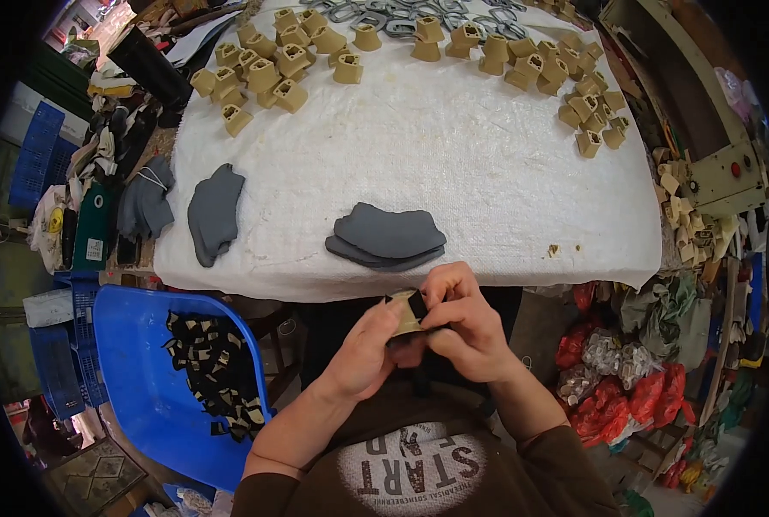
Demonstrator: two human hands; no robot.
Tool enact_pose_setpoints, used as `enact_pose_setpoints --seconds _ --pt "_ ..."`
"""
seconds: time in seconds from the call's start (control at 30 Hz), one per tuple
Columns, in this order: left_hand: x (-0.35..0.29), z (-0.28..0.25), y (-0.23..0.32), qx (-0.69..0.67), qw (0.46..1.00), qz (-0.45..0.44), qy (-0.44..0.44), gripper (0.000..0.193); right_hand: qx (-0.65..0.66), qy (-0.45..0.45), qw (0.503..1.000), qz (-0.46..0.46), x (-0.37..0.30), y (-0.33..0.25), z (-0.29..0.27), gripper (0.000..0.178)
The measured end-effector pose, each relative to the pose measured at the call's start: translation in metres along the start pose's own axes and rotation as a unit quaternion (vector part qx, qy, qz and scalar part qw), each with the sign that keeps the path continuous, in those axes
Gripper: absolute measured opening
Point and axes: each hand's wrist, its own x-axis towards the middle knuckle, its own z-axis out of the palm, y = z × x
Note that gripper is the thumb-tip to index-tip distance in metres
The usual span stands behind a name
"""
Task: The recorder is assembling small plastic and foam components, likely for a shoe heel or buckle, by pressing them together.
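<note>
Just beyond my chest and close to the table's front edge, my left hand (360,351) is closed around a beige shoe heel (408,320). Black covering material (417,304) shows along its upper right side. The fingers of my right hand (472,332) are bent and pinched together at that black edge. How far the covering wraps round the heel is hidden by my fingers. Right in front of my hands, a stack of dark grey curved sheet pieces (386,233) lies on the white table cover (419,146).
More grey pieces (215,214) lie to the left. Bare beige heels (291,60) stand clustered along the far side, with grey ring-shaped parts (402,26) behind. A blue tub (143,414) at my left holds many black-and-beige pieces. Red bags (604,414) sit low on the right.
</note>
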Motion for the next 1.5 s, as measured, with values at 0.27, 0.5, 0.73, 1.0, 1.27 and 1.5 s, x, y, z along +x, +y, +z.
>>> enact_pose_setpoints --seconds 0.27,0.5,0.73,1.0,1.27,1.5 --pt "0.005 -0.011 0.011 0.279 0.942 0.156 -0.106 0.075 0.118 -0.128 0.973 0.149 0.017 -0.008 -0.012 0.054" --pt "0.002 0.004 0.002 0.089 0.983 0.141 -0.079 0.052 -0.128 -0.081 0.988 0.044 0.018 -0.012 -0.001 0.051" --pt "0.001 0.013 -0.012 0.103 0.972 0.198 0.066 0.038 0.138 -0.112 0.978 0.112 0.008 -0.004 0.007 0.047" --pt "0.003 0.003 -0.021 0.224 0.939 0.245 0.095 0.041 0.224 -0.043 0.958 0.175 0.006 -0.007 0.014 0.028" --pt "0.003 0.0 -0.002 0.151 0.973 0.109 -0.133 0.078 0.348 -0.107 0.883 0.298 0.033 0.005 -0.002 0.021" --pt "-0.003 -0.008 -0.006 0.221 0.964 0.138 -0.062 0.074 0.296 -0.084 0.932 0.193 0.017 0.006 0.016 0.015"
